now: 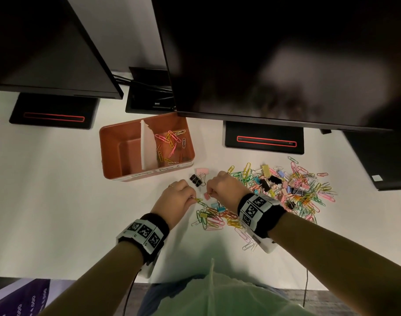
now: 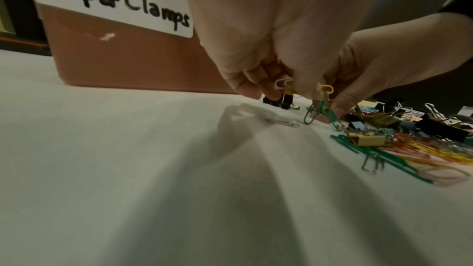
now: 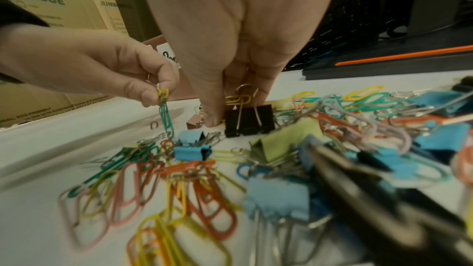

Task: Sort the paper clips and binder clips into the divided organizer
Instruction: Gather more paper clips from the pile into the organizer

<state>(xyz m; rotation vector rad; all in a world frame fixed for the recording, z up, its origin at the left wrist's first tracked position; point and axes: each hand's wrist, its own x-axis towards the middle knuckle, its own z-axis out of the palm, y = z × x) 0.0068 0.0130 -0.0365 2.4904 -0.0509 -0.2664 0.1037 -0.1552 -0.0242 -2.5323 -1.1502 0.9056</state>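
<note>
The orange-brown organizer (image 1: pixel 108 153) has a white paper divider; its right half holds several paper clips (image 1: pixel 171 139) and its left half shows none. My left hand (image 1: pixel 179 197) pinches a yellow paper clip (image 3: pixel 162 92) with a green paper clip (image 3: pixel 166 117) hanging from it, linked down into the pile. My right hand (image 1: pixel 221 184) is curled, its fingertips at a small pink binder clip (image 1: pixel 206 196) on the table, thumb tip beside it (image 3: pixel 193 123). A yellow paper clip (image 3: pixel 238 99) shows between its thumb and fingers. Black binder clips (image 1: pixel 196 180) lie just beyond both hands.
A big mixed pile of coloured paper clips and binder clips (image 1: pixel 286 190) spreads to the right and under my right wrist. A pink binder clip (image 1: pixel 203 171) lies near the organizer. Two monitors on black stands (image 1: pixel 264 139) overhang the back. The organizer's front label (image 2: pixel 115 1) reads "Paper Clamps".
</note>
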